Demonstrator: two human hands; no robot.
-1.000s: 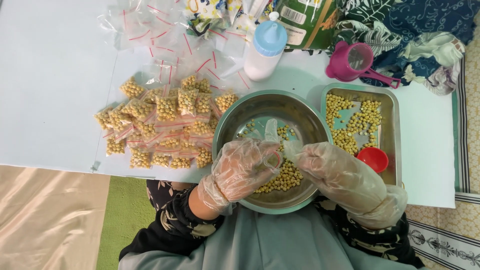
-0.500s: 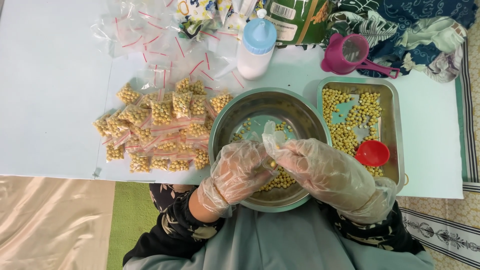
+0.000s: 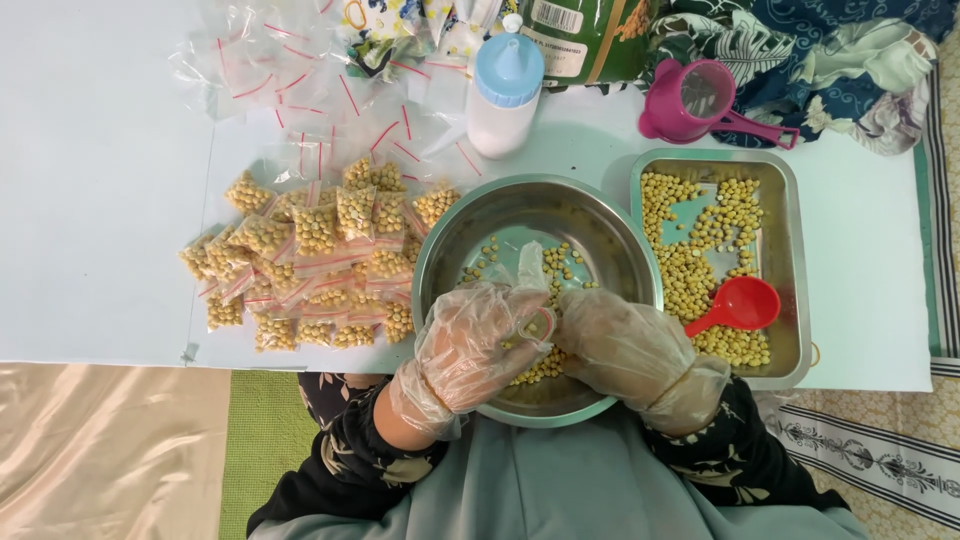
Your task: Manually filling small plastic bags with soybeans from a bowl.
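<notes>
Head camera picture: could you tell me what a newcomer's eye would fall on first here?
Probably the two gloved hands, left hand and right hand, meeting over the round steel bowl at centre, holding a small clear bag above yellow beans. Left of the bowl lies a heap of filled bean packets. To its right, a rectangular steel tray holds more beans and a red scoop.

From my feed this looks like a home set up for small-scale packing, not a factory or shop. I see a low pale surface with a green mat and a patterned rug below it, and printed cloth bunched at its far edge. Household ware stands on it: a steel bowl, a steel tray, a red scoop and a pink cup, beside heaps of small filled bags.
</notes>
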